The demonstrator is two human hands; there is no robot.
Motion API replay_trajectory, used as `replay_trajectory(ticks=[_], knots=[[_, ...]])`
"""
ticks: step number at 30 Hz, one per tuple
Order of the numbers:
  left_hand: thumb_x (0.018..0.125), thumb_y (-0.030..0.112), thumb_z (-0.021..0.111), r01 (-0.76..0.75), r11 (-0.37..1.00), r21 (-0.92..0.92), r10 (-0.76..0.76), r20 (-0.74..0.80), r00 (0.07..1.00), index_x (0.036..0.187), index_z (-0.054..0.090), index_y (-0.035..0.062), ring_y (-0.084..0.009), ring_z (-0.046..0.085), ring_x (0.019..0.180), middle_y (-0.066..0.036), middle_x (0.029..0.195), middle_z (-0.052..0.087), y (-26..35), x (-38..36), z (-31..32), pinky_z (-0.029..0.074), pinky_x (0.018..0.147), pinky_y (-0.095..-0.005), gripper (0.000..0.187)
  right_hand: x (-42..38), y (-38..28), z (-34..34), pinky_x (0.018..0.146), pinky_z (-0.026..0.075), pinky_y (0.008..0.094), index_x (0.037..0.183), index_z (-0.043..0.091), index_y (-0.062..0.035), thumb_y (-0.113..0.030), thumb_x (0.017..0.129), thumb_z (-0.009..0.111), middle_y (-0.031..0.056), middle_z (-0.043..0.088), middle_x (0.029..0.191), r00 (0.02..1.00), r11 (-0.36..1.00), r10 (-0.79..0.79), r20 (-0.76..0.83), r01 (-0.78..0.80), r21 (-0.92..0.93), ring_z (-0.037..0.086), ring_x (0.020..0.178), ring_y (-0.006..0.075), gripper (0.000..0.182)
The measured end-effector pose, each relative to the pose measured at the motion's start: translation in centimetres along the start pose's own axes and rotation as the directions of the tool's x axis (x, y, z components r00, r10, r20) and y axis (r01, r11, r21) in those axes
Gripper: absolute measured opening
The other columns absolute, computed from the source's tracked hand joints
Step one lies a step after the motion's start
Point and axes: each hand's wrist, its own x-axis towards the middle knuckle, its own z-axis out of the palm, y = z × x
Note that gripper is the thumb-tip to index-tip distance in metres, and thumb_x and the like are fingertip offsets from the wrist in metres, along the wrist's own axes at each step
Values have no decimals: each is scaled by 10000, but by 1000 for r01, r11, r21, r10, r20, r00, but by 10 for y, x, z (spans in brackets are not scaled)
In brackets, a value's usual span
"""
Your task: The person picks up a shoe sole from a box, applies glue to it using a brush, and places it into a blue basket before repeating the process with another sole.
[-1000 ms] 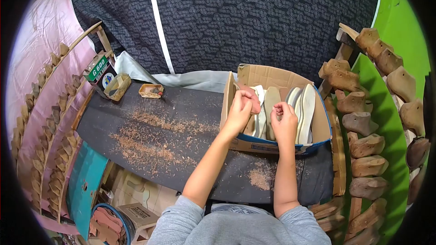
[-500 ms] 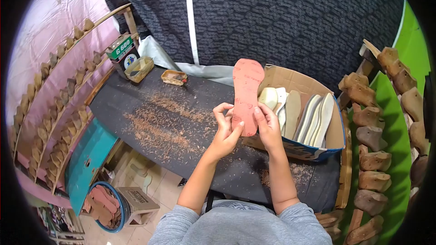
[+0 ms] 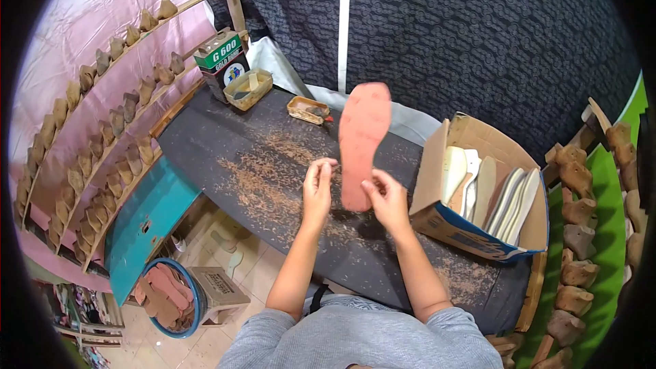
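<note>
A pinkish-red shoe insole [image 3: 364, 137] stands nearly upright above the dark-covered table, its wide end up. My right hand [image 3: 388, 198] pinches its narrow lower end from the right side. To the left of the insole, a small gap away, my left hand [image 3: 318, 188] is raised with its fingers held up and nothing visible in them. Brown shavings [image 3: 263, 178] lie scattered on the table beneath and left of my hands.
Right of my hands stands a cardboard box [image 3: 430, 171] with several pale insoles. Two small trays [image 3: 249, 89] and a G 600 can [image 3: 222, 61] sit at the back left. Below left is a blue basket [image 3: 195, 294] of pink pieces. Racks of wooden shoe lasts [image 3: 577, 238] flank the table.
My left hand has let go of the insole and moved a little left. The insole has turned slightly in my right hand. The whole view has swung left.
</note>
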Motion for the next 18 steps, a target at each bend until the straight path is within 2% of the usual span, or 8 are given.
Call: replay_trajectory(ticks=[2,4,6,8,12,14,16,18], knots=[[944,401,397,103,967,-233,-129,-96,987,1247,385,68,-142,522,966,-64,1055,546,3,10,-9,402,852,-328,449,1,-1,30,638,476,247,1015,613,10,-90,812,626,99,661,765,996,989,2,94,-16,144,608,701,93,227],[942,371,413,102,924,-368,-135,-66,989,1316,307,87,-201,536,1013,-112,1118,542,-5,24,-27,419,869,-358,481,7,-2,56,681,490,291,1040,616,-22,-50,810,590,143,669,838,992,994,-25,122,12,108,653,759,186,233],[942,359,412,151,921,-360,-166,-11,986,1331,283,84,-214,543,1015,-127,1138,533,2,31,-44,430,866,-365,494,10,-9,79,724,484,285,1074,603,-7,-8,831,550,130,669,866,981,999,-17,191,25,-37,634,800,182,249],[942,347,411,212,915,-343,-209,46,977,1347,258,80,-227,549,1018,-143,1158,525,5,41,-62,442,864,-372,508,19,-16,97,737,493,323,1097,591,-25,-4,840,516,174,647,936,976,995,-47,212,65,-78,642,820,262,268],[939,276,377,268,889,-372,-248,101,963,1361,223,69,-231,544,1039,-163,1187,505,1,61,-102,447,866,-356,495,34,-30,124,867,449,389,1249,466,-44,-20,854,453,202,533,1178,978,954,-197,71,208,-217,560,1039,315,396],[932,249,366,330,852,-406,-293,152,944,1361,221,67,-226,520,1079,-164,1210,487,-5,71,-115,426,900,-348,488,40,-46,138,978,356,414,1310,393,-51,-113,843,522,162,461,1287,862,795,-499,-84,417,-441,452,1187,278,488],[908,228,361,271,891,-365,-269,58,962,1392,182,66,-238,425,1190,-167,1321,384,-21,80,-120,347,989,-332,541,46,-31,158,1057,250,432,1331,366,-47,-271,900,463,128,391,1366,860,740,-369,352,501,-448,368,1266,282,495],[907,245,337,341,906,-252,-311,152,938,1434,70,58,-233,304,1284,-156,1422,238,-18,88,-131,265,1043,-325,620,53,-18,171,1071,201,478,1347,349,-60,-276,909,430,142,355,1390,887,789,-246,391,417,-451,324,1295,298,495]])
